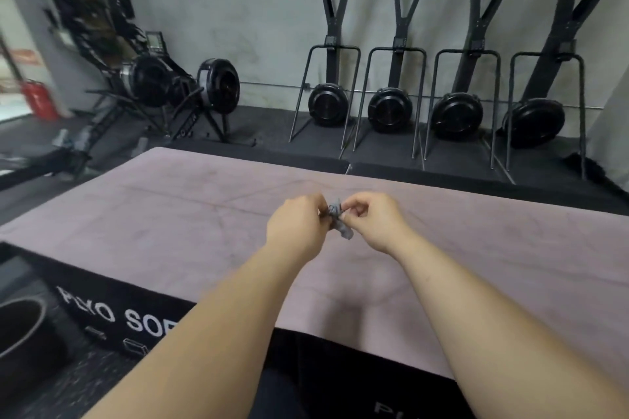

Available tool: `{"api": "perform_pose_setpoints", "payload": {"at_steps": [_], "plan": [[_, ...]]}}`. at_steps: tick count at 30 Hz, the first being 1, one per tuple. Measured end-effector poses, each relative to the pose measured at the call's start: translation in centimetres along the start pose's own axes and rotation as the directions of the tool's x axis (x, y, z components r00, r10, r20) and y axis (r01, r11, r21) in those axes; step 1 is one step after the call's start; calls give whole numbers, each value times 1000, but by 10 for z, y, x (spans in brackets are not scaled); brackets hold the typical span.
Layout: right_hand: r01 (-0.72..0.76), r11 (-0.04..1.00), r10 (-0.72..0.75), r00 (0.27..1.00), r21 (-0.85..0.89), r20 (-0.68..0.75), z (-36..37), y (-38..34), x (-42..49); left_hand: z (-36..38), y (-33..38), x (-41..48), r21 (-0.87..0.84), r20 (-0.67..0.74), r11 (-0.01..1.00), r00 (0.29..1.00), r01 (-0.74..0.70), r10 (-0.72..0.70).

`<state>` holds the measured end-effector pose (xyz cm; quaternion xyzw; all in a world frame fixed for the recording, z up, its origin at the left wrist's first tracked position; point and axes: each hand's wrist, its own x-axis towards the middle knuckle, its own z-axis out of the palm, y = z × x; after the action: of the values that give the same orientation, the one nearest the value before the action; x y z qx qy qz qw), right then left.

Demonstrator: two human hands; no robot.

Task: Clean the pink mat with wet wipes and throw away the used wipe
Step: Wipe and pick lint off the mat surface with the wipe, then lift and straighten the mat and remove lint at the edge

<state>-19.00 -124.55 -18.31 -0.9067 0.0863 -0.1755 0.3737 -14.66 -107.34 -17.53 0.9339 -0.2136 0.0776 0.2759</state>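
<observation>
The pink mat (163, 214) lies spread over a black padded box and fills the middle of the view. Faint dark streaks mark its surface. A small crumpled grey wet wipe (338, 218) hangs above the mat's centre. My left hand (297, 228) pinches the wipe's left side with curled fingers. My right hand (372, 221) pinches its right side between thumb and forefinger. Both forearms reach forward from the bottom of the frame.
The black box (112, 313) under the mat carries white lettering on its front face. A dark round bin (20, 326) sits at the lower left. Rowing machines (190, 85) and several upright ski machines (391, 109) line the far wall. A red extinguisher (39, 99) stands far left.
</observation>
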Motion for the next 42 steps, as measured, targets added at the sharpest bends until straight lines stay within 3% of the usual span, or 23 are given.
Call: {"api": "perform_pose_setpoints", "payload": {"at_steps": [8, 15, 20, 25, 28, 32, 36, 39, 42], "plan": [[-62, 990, 63, 998, 124, 2, 49, 28, 67, 39, -45, 68, -20, -27, 999, 999, 26, -26], [-189, 963, 193, 981, 192, -4, 121, 85, 191, 102, -103, 197, -86, -44, 996, 999, 20, -24], [-273, 916, 298, 953, 295, -44, 173, 122, 279, 140, -142, 284, -182, 65, 983, 998, 18, -6], [-265, 918, 303, 949, 295, -88, 198, 141, 346, 162, -166, 361, -207, 230, 978, 973, 16, 32], [-284, 940, 296, 954, 192, -39, 206, 148, 377, 174, -174, 400, -173, 360, 985, 931, 3, 61], [-276, 958, 272, 960, -77, -61, 213, 157, 414, 195, -181, 445, -107, 467, 994, 884, 35, 19], [-287, 921, 299, 954, -262, 4, 228, 183, 436, 221, -194, 472, -22, 471, 999, 882, 43, -28], [-199, 856, 263, 962, -477, 69, 240, 196, 437, 241, -209, 480, 84, 496, 996, 868, -14, -30], [-151, 840, 219, 973, -522, 70, 241, 190, 433, 239, -214, 465, 97, 454, 994, 891, -56, 6]]}}
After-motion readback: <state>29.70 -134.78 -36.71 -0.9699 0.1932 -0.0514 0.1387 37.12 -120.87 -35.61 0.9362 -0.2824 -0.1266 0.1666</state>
